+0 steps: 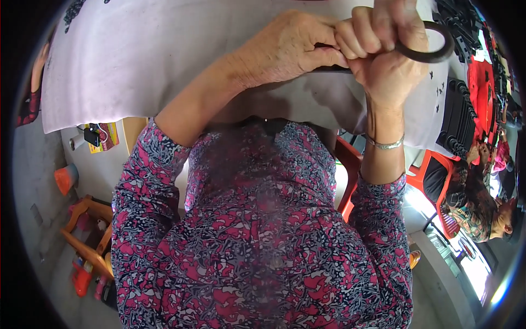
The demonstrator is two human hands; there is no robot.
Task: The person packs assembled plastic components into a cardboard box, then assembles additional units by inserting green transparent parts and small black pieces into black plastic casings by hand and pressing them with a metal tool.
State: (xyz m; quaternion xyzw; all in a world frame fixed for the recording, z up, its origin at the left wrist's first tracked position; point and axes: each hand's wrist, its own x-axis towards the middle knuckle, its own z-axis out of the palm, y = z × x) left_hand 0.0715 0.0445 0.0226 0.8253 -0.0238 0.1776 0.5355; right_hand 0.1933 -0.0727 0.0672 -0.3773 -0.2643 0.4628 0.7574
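Note:
At the far edge of the view, over the pale cloth, my two hands meet. My right hand (386, 60) is closed, and a thick dark ring (446, 50) sticks out from its outer side. The ring resembles the finger loop of a pair of scissors, but the rest of it is hidden in the fist. The upper fingers of that hand are blurred. My left hand (293, 49) pinches against the right fingers. A bit of something dark (331, 69) shows under its fingertips, too covered to name.
A pale cloth (137, 55) covers the table. Small black pieces (71, 13) lie at its far left. Stacked black parts (459, 118) and a red cloth (481, 82) are on the right. Beyond a red chair (424, 170), another person (482, 214) sits. A wooden stool (87, 236) stands lower left.

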